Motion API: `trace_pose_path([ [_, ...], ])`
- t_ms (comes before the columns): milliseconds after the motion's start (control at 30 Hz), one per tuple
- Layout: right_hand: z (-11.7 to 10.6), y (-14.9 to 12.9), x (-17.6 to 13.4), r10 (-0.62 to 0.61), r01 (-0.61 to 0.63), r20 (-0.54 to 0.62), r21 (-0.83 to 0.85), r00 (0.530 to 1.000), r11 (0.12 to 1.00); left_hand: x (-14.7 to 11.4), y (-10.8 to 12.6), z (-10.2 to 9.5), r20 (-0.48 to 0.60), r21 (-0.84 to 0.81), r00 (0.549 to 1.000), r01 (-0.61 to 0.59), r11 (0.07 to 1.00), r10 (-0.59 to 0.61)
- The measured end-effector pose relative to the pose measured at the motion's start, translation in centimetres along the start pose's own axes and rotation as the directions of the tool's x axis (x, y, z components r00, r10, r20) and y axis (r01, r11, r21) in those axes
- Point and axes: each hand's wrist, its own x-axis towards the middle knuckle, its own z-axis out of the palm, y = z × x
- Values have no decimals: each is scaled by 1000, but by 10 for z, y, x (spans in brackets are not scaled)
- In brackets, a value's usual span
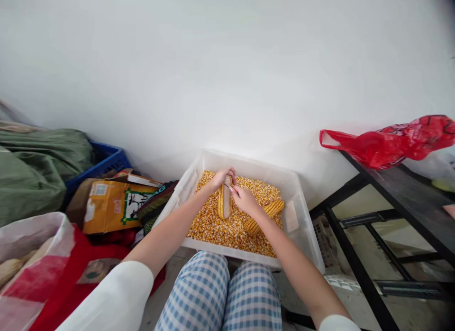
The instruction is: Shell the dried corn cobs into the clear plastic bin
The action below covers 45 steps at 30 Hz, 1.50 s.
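A partly stripped corn cob [224, 205] stands out over a bed of loose corn kernels [209, 229], yellow kernels along its left side and bare cob on the right. My left hand [222, 177] has its fingers wrapped round the cob's upper end. Close by, my right hand [244, 198] is closed on a thin dark tool [227, 185] whose tip reaches the cob; its exact kind is too small to make out. Under my right forearm lies another corn cob [273, 208], full of kernels, partly hidden by the arm.
The kernels lie in a translucent plastic bin [298, 193] against the white wall. To the left are a yellow cardboard box [113, 203], a blue crate [110, 158] and a red-and-white sack [46, 274]. A black metal frame [355, 255] with a red plastic bag [387, 143] stands right.
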Motion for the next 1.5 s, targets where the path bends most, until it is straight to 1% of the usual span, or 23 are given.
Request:
trace_pose_path([
  [133,-3,-5,-3,4,-2,18,-104,1000,995,-3,0,5,-7,-28,1000,-7,1000,7],
  [267,-3,-16,-6,67,-60,20,-244,998,968,-3,3,7,18,-58,999,48,997,-47],
  [333,-3,-21,-7,97,-85,29,-270,995,959,-3,5,7,14,-36,996,85,996,-85],
  [400,-3,-23,-8,105,-91,43,-250,994,964,-3,6,7,7,-5,995,104,995,-104],
  [467,-3,-23,-10,105,-91,59,-196,993,976,-2,7,7,9,26,994,110,994,-110],
  [600,0,-20,-12,91,-89,74,-23,993,996,0,6,4,13,77,994,111,991,-113],
  [733,7,-16,-11,93,-99,52,137,994,986,2,3,-1,-17,98,996,87,991,-85],
  [800,13,-13,-8,106,-107,19,238,994,965,2,3,-2,-28,93,996,91,991,-89],
  [867,18,-9,-5,155,-140,-11,368,988,919,1,3,-2,-36,81,995,100,992,-98],
  [933,23,-5,-2,229,-196,-6,495,974,846,1,5,0,-43,77,994,102,992,-99],
  [1000,25,-2,-1,273,-242,40,593,961,768,0,6,1,-51,84,994,99,992,-95],
  [1067,25,0,-1,269,-271,107,663,957,698,0,7,2,-61,91,994,100,991,-95],
  [1133,24,1,-2,246,-286,159,687,956,668,0,7,2,-68,93,993,107,990,-101],
  [1200,22,2,-3,221,-279,171,656,960,701,1,8,2,-71,94,992,112,989,-106],
  [1267,19,4,-3,197,-244,144,570,970,784,1,8,2,-70,94,992,113,989,-106],
  [1333,16,5,-3,178,-203,99,448,979,870,1,9,2,-69,92,992,115,989,-109],
  [1400,11,4,-3,165,-175,60,303,985,937,1,9,3,-60,90,992,118,989,-113],
  [1500,4,-2,-6,164,-166,30,56,986,985,0,10,5,-46,100,993,111,989,-106],
])
